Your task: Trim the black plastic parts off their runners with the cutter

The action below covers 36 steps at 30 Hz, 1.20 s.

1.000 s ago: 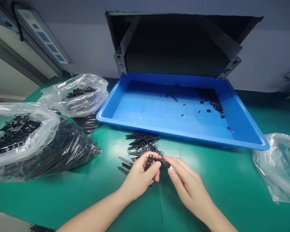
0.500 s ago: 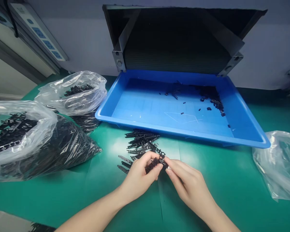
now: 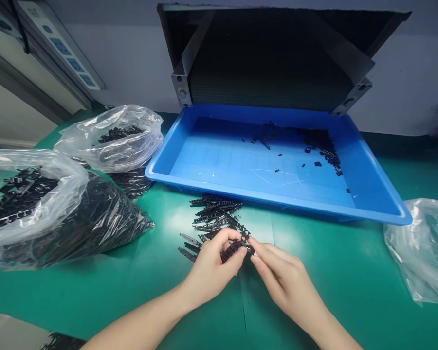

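My left hand (image 3: 211, 268) is closed around a black plastic parts strip (image 3: 233, 249), held just above the green mat. My right hand (image 3: 281, 278) pinches the right end of that same strip with thumb and forefinger. Right behind my hands lies a small pile of black strips (image 3: 213, 214) on the mat. A blue tray (image 3: 241, 192) stands behind the pile, with small black pieces (image 3: 323, 153) scattered towards its far right corner.
Two clear bags full of black strips lie at the left (image 3: 58, 214) (image 3: 117, 141). A nearly empty clear bag (image 3: 423, 248) sits at the right. A dark open-fronted box (image 3: 270, 63) stands behind the tray against the wall.
Both hands stayed at the same spot on the strip, fingers shifting slightly. The view tilted a little.
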### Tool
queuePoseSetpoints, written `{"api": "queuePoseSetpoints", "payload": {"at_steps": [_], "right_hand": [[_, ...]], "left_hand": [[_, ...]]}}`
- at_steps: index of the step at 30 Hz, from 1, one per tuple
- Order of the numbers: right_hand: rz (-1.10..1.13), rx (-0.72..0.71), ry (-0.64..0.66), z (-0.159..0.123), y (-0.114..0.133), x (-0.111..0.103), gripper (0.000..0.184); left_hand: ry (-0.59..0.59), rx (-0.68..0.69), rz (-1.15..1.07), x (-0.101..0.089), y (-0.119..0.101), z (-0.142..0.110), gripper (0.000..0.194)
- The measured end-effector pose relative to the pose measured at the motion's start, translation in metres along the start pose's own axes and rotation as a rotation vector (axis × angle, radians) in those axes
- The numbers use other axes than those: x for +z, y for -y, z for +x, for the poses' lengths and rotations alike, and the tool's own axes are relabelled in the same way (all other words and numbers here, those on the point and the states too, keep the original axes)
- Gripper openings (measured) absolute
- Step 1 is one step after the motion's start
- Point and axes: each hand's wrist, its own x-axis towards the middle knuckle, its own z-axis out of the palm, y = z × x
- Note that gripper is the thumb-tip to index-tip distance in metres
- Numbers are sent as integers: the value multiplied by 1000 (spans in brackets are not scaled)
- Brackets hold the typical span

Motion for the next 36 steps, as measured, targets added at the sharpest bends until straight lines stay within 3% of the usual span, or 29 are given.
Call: {"api": "queuePoseSetpoints", "payload": {"at_steps": [29, 36], "right_hand": [[-69, 32, -139, -2, 3, 18, 33], [-38, 7, -101, -2, -5, 16, 32]], "left_hand": [[-35, 13, -90, 2, 4, 4, 14], [-13, -5, -134, 4, 5, 7, 15]]}}
